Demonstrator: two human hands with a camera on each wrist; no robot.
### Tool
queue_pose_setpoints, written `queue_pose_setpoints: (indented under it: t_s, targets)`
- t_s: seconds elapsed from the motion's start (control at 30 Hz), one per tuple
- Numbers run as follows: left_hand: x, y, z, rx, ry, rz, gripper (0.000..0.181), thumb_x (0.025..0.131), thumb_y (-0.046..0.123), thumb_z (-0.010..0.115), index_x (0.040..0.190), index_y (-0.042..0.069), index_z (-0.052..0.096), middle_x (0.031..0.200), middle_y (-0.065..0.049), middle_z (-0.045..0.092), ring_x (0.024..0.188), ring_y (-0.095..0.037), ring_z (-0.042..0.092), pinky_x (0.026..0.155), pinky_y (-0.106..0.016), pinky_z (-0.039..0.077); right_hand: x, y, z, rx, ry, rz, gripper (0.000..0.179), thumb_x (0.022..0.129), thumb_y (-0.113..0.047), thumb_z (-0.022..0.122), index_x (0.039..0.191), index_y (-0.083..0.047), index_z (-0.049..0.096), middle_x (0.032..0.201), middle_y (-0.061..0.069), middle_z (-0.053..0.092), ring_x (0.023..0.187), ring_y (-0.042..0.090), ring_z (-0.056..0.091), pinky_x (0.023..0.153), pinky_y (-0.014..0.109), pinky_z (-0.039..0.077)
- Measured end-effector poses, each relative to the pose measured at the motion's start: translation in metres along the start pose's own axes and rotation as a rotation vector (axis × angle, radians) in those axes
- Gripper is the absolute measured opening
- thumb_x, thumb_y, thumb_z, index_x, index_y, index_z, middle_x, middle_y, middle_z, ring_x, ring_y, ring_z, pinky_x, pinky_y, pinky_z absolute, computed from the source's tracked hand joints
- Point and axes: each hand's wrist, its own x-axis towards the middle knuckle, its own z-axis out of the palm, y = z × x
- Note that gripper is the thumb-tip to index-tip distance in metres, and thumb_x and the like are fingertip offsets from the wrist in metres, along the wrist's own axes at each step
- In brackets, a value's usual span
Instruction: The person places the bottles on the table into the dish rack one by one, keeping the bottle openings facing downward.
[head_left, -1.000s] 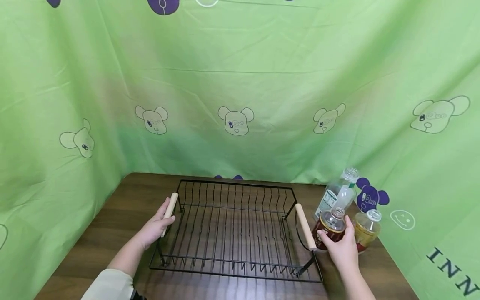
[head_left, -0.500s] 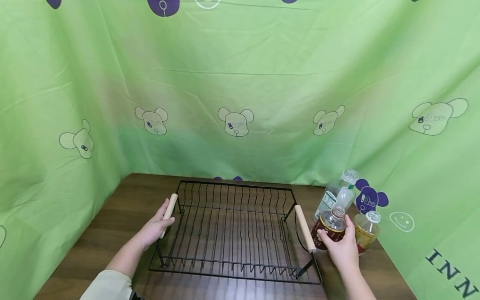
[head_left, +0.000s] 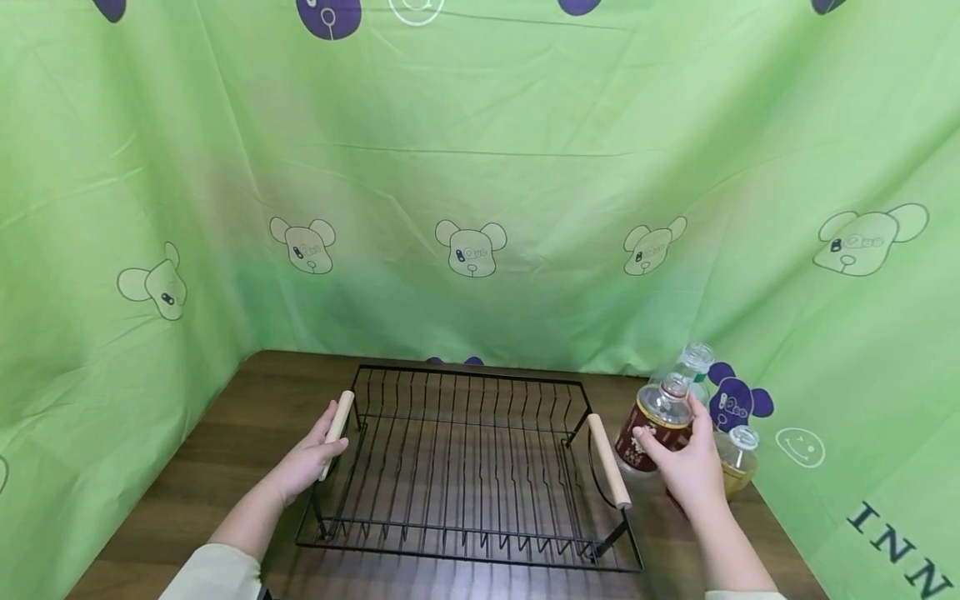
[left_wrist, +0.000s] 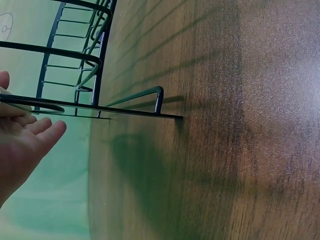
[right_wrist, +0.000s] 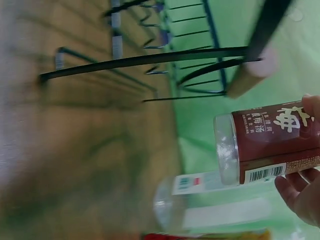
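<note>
A black wire dish rack (head_left: 465, 373) with two wooden handles stands on the table. My left hand (head_left: 300, 462) holds the rack's left handle (head_left: 342, 417), thumb on the inner side and fingers on the outer. In the left wrist view those fingers (left_wrist: 46, 131) lie beside the handle. To the right of the rack, my right hand (head_left: 693, 471) grips a clear plastic bottle with a dark red label (head_left: 637, 437). In the right wrist view the base of this uncapped bottle (right_wrist: 270, 140) is raised off the table, with thumb and fingers around its far end.
Behind the held bottle stands a taller clear bottle (head_left: 698, 358), partly hidden. A yellow-labelled bottle (head_left: 738, 467) stands to the right of my right hand. The right wooden handle (head_left: 609, 460) is just left of the held bottle. Green patterned cloth (head_left: 472, 192) encloses the wooden table (head_left: 225, 450).
My right hand has lifted the red-labelled bottle up from the table, and it now overlaps the taller bottle. My left hand has stayed on the rack's handle.
</note>
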Motion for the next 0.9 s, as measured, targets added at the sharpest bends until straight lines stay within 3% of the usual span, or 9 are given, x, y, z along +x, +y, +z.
queue_pose_setpoints:
  t_s: [0.17, 0.37, 0.63, 0.9]
  targets:
    - [-0.002, 0.001, -0.001, 0.01, -0.001, -0.006, 0.077, 0.103, 0.019, 0.041, 0.157, 0.011, -0.013, 0.161, -0.024, -0.017, 0.146, -0.052, -0.001, 0.106, -0.066, 0.029, 0.012, -0.018, -0.005, -0.007, 0.031, -0.037, 0.102, 0.086, -0.028, 0.075, 0.159, -0.016, 0.005, 0.16, 0.025, 0.02, 0.137, 0.051, 0.034, 0.108, 0.067, 0.03]
    - [-0.002, 0.002, -0.002, 0.004, -0.001, -0.005, 0.078, 0.103, 0.021, 0.042, 0.157, 0.011, -0.014, 0.162, -0.023, -0.018, 0.147, -0.05, -0.004, 0.109, -0.067, 0.023, 0.018, -0.038, -0.004, 0.023, 0.022, -0.075, 0.1, 0.086, -0.028, 0.074, 0.159, -0.016, 0.007, 0.157, 0.027, 0.026, 0.133, 0.049, 0.038, 0.105, 0.068, 0.033]
    - [0.0, 0.002, -0.002, -0.012, -0.018, -0.005, 0.08, 0.103, 0.021, 0.044, 0.156, 0.012, -0.015, 0.161, -0.022, -0.019, 0.147, -0.049, -0.007, 0.114, -0.07, 0.012, 0.012, -0.063, 0.01, 0.089, -0.096, -0.098, 0.102, 0.086, -0.027, 0.074, 0.159, -0.019, 0.004, 0.153, 0.029, 0.03, 0.134, 0.047, 0.036, 0.106, 0.069, 0.032]
    - [0.001, 0.005, -0.005, 0.045, 0.001, -0.026, 0.086, 0.101, 0.036, 0.049, 0.157, 0.01, -0.011, 0.163, -0.024, -0.011, 0.147, -0.051, 0.007, 0.109, -0.069, 0.027, 0.008, -0.081, 0.033, 0.13, -0.199, -0.113, 0.101, 0.087, -0.026, 0.074, 0.159, -0.02, 0.004, 0.153, 0.025, 0.031, 0.13, 0.044, 0.041, 0.105, 0.066, 0.036]
